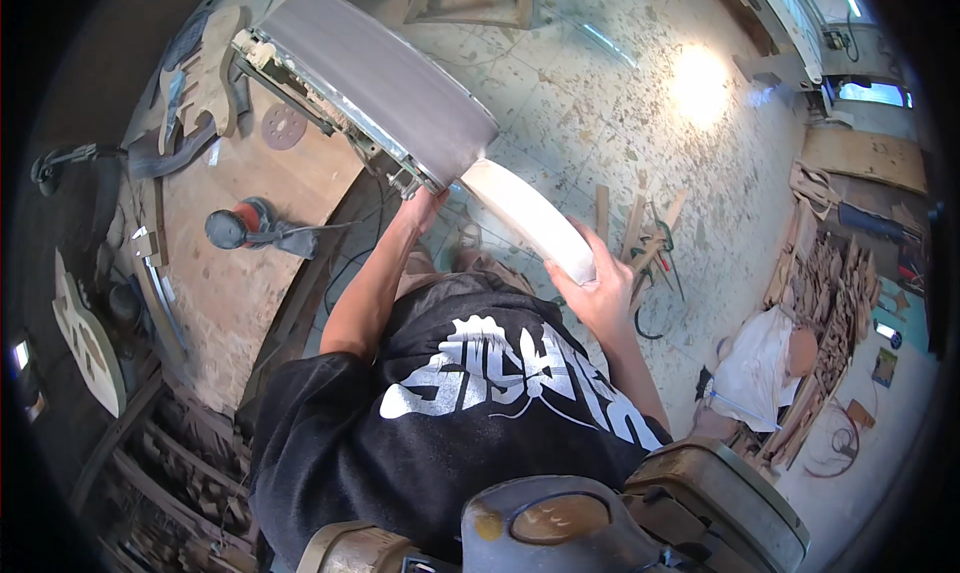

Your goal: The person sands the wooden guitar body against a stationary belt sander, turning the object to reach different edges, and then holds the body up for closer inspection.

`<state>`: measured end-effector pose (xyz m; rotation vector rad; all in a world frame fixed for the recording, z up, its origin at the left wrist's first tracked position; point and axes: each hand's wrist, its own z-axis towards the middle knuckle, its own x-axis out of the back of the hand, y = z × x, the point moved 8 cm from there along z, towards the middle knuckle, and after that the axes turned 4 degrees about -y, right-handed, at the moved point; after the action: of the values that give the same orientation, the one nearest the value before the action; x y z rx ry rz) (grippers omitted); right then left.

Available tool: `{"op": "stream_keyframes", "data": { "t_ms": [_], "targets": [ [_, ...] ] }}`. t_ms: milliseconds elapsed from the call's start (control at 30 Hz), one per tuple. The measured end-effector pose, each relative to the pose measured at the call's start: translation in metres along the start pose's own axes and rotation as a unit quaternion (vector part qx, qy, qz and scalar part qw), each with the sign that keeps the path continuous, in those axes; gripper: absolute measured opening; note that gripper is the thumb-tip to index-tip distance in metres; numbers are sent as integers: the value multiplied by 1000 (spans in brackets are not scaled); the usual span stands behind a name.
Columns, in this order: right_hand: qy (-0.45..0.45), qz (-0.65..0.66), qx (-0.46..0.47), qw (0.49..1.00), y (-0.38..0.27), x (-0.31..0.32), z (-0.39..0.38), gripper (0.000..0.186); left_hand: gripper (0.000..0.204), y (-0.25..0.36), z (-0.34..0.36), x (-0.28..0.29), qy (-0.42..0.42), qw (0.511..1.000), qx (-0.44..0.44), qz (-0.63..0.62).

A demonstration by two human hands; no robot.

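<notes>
A pale, thick wooden piece with a curved edge slants between my hands, its far end at the end of a belt sander with a wide grey belt. My right hand is closed round its near right end, thumb on one side and fingers on the other. My left hand is beneath the sander's lower end, near the far end of the piece. Its fingers are mostly hidden, so I cannot see what they grip.
On the workbench to the left lie a hand-held sander, a round sanding disc and shaped wooden parts. A pale guitar-shaped body stands farther left. Clamps are on the floor; stacked wood scraps and a white bag are right.
</notes>
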<state>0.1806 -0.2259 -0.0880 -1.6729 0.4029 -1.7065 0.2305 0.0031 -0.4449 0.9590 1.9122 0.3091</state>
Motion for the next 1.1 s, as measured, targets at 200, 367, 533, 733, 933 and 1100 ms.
{"op": "stream_keyframes", "data": {
  "t_ms": [200,367,533,733,933,1100],
  "targets": [
    [-25,4,-17,1000,-3,3,5,60,48,-9,9,6,-10,1000,-21,-9],
    [-35,-24,-14,999,-13,0,6,60,39,-11,-2,-11,-21,999,31,14],
    [-46,-45,-27,998,-5,-8,12,62,30,-9,-7,-22,3,998,55,-21],
    [-48,-68,-46,995,-4,-16,19,58,30,-17,9,-17,26,998,51,-32],
    [-72,-81,-76,991,6,-27,25,59,55,-34,21,-16,8,996,84,16],
    [-112,-112,-83,984,2,-33,36,58,51,-73,39,-5,5,994,98,-46]
  ]
}}
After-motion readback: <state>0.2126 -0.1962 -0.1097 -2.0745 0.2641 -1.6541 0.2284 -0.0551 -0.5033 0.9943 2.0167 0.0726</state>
